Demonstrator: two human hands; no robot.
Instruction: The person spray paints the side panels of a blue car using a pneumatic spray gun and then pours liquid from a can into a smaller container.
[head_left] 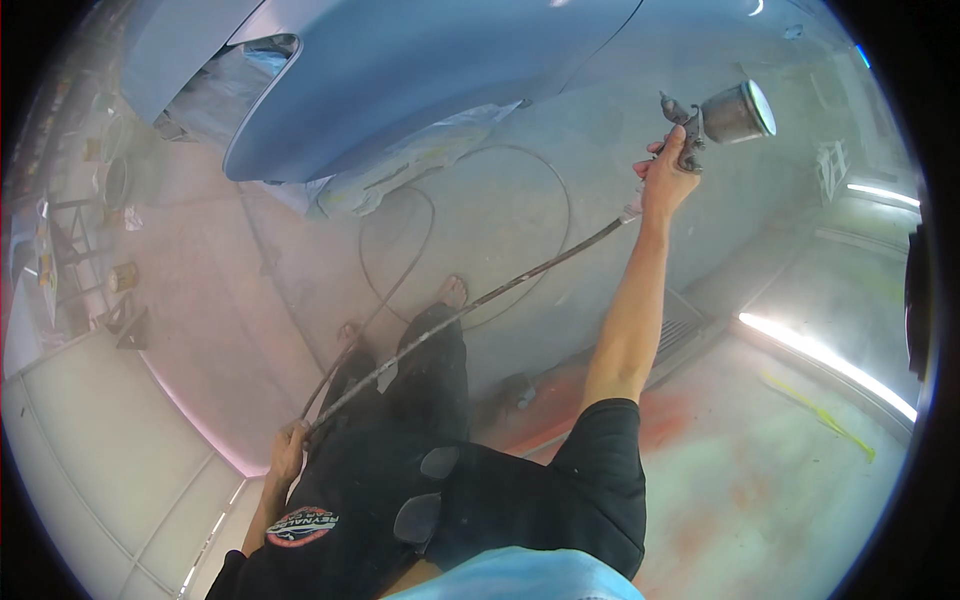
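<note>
My right hand [667,178] is stretched out to the far right, closed around the handle of a spray gun [686,125]. A metal paint cup [738,112] sits on the gun, tilted to the right. From the gun's handle an air hose [510,286] runs down and left across my body. Low on the left, my left hand [289,447] grips that hose at my waist. A blue car body [410,80] fills the top, to the left of the gun, with a rectangular opening at its left end. Wrinkled masking sheet [410,160] hangs along its lower edge.
The hose's slack [568,215] loops over the floor by my bare feet [453,291]. A stand [60,255] and a small can [122,277] are on the left. Lit tube lights [828,365] line the right wall, near a yellow-green strip [820,414]. Haze hangs around.
</note>
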